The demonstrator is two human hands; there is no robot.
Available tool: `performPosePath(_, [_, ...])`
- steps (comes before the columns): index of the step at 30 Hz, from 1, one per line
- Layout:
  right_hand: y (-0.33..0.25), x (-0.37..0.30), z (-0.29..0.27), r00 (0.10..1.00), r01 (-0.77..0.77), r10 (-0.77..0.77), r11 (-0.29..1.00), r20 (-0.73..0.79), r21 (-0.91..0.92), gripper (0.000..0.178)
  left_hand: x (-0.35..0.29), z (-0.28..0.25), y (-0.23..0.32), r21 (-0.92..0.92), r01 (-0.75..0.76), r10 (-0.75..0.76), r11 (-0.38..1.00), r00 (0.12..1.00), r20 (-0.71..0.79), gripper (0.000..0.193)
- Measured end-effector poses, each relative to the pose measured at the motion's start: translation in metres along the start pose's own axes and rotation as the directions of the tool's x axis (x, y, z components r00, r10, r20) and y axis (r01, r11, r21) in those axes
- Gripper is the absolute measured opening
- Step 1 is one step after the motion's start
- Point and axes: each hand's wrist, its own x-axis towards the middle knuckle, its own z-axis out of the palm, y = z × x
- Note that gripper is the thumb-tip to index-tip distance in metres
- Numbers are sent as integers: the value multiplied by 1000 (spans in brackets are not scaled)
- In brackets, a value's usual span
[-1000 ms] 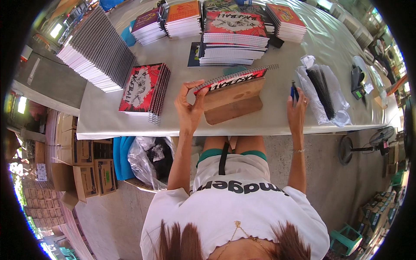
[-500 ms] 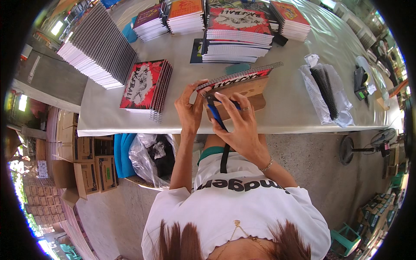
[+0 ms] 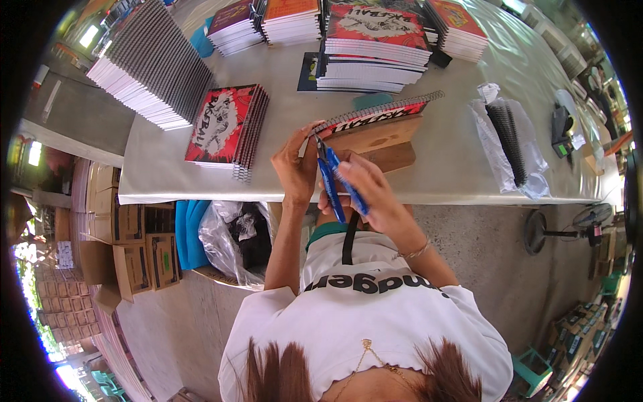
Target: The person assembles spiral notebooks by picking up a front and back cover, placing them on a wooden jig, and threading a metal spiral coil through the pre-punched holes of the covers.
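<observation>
A red, black and white spiral notebook (image 3: 408, 110) leans on a brown wooden stand (image 3: 378, 137), its wire coil along the upper edge. My left hand (image 3: 295, 164) is closed on the notebook's left end. In my right hand (image 3: 378, 194) is a pair of blue-handled cutting pliers (image 3: 329, 181), its handles spread a little. The jaws point at the coil's left end, close to my left fingertips; whether they touch the wire I cannot tell.
A small pile of red spiral notebooks (image 3: 218, 127) lies left of my hands, before a tall coil-bound stack (image 3: 157, 70). More notebook stacks (image 3: 375, 60) stand at the back. Black coils in a plastic bag (image 3: 506, 144) and a tape dispenser (image 3: 561, 127) lie at right.
My right hand has wrapped round the pliers' handles, where its fingers were spread before. The pliers' jaws have come up to the coil's left end. The notebook stays on the stand.
</observation>
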Motion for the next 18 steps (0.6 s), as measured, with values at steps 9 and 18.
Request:
performPosePath(9, [-10, -31, -72, 948, 159, -306, 686, -84, -710, 52, -6, 7, -13, -110, 47, -47, 993, 999, 2, 23])
performPosePath(18, [-61, -18, -127, 645, -141, -762, -57, -48, -988, 47, 5, 7, 8, -546, 315, -291, 776, 948, 133, 17])
